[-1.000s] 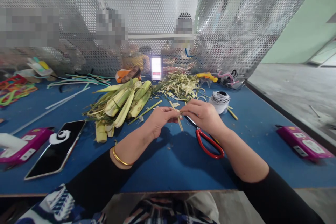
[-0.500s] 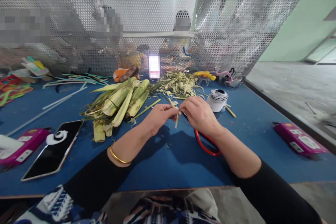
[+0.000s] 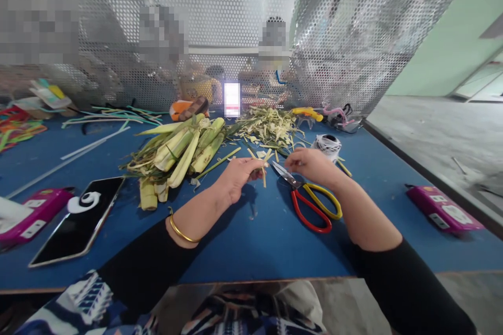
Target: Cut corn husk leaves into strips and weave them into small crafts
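Note:
Near the middle of the blue table, my left hand [image 3: 244,171] pinches several thin pale plant strips [image 3: 264,174] that cross one another. My right hand [image 3: 308,162] is apart from them, to the right, with its fingers curled together; anything between its fingertips is too small to make out. Beneath and in front of it lie scissors [image 3: 312,203] with one red and one yellow handle, blades pointing to the strips. Just behind the right hand stands a spool of white thread [image 3: 327,146].
A bundle of pale green stalks [image 3: 183,152] lies left of my left hand. Shredded scraps [image 3: 269,125] are heaped behind. A phone [image 3: 80,220] and a purple device [image 3: 35,214] lie at left, another purple device [image 3: 442,209] at right. A perforated metal screen [image 3: 236,21] stands behind.
My right hand has drawn away from the strips to the right, uncovering the scissors' blades and yellow handle. My left hand still holds the strips in nearly the same place.

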Tool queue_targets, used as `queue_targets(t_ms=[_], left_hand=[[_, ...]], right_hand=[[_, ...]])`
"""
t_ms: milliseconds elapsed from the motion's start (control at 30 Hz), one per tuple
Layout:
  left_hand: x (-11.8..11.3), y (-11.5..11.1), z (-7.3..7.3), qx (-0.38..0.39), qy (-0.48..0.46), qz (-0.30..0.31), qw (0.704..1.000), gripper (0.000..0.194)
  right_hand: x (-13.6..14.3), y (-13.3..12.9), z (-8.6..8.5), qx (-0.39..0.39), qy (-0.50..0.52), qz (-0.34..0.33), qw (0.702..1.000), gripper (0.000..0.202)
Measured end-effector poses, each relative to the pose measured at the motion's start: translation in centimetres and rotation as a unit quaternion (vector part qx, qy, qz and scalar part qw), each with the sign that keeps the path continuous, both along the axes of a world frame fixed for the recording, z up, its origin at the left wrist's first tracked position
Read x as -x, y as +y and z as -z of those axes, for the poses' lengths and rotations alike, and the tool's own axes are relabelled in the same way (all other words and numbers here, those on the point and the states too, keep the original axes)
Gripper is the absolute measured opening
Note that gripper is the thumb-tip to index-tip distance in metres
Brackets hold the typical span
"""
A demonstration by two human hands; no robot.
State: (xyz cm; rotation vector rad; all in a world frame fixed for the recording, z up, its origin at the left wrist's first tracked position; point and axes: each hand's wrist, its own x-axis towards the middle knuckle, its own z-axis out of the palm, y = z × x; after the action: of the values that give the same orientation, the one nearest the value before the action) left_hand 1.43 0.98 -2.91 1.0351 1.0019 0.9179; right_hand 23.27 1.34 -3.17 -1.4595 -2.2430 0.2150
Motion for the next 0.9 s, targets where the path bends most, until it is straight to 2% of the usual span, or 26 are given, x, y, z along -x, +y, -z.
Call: queue_targets(t_ms=[167, 433, 533, 600, 667, 767, 900], left_hand=[[-0.2, -0.2, 0.4, 0.01, 0.004, 0.017, 1.0, 0.011], [-0.1, -0.1, 0.6, 0.019, 0.019, 0.03, 0.999, 0.011], [0.0, 0.0, 0.5, 0.027, 0.018, 0.037, 0.999, 0.011], [0.1, 0.0, 0.4, 0.034, 0.009, 0.041, 0.999, 0.011], [0.1, 0.0, 0.3, 0.045, -0.005, 0.043, 0.998, 0.012], [0.1, 0.1, 0.2, 0.075, -0.028, 0.057, 0.995, 0.01], [0.1, -0.1, 0.3, 0.112, -0.046, 0.107, 0.987, 0.006]], right_hand=[[1.4, 0.2, 1.2, 0.01, -0.052, -0.015, 0.998, 0.022], [2.2, 0.4, 1.8, -0.032, -0.129, -0.084, 0.988, 0.015], [2.4, 0.4, 1.8, -0.039, -0.135, -0.081, 0.987, 0.015], [2.6, 0.4, 1.7, -0.041, -0.084, -0.068, 0.993, 0.014], [2.8, 0.3, 1.6, -0.03, 0.012, -0.053, 0.998, 0.012], [3.2, 0.0, 1.4, 0.006, 0.139, -0.02, 0.99, 0.012], [3.8, -0.4, 1.3, 0.029, 0.19, -0.009, 0.981, 0.014]])
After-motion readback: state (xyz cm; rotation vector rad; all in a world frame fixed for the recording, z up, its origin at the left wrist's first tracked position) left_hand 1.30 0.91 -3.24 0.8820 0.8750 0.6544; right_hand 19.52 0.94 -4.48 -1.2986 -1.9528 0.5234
